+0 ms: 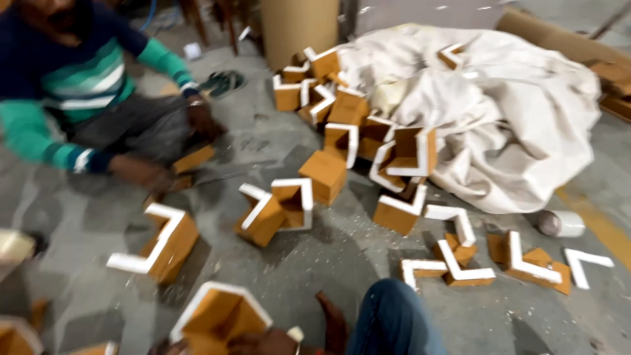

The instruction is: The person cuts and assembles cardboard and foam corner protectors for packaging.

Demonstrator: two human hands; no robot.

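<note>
At the near edge, your hand [269,342] is gripping a corner piece [220,315], fingers pressed on it; which hand, I cannot tell.

a workshop floor here: bare grey concrete [315,263] flecked with scraps, brown l-shaped cardboard corner pieces [342,125] heaped beside a cloth sack [513,112], a co-worker [85,85] sitting cross-legged.

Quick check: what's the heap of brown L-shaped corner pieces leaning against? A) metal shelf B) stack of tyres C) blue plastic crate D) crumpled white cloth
D: the corner pieces pile up against, and partly on, the crumpled white cloth spread on the floor.
</note>
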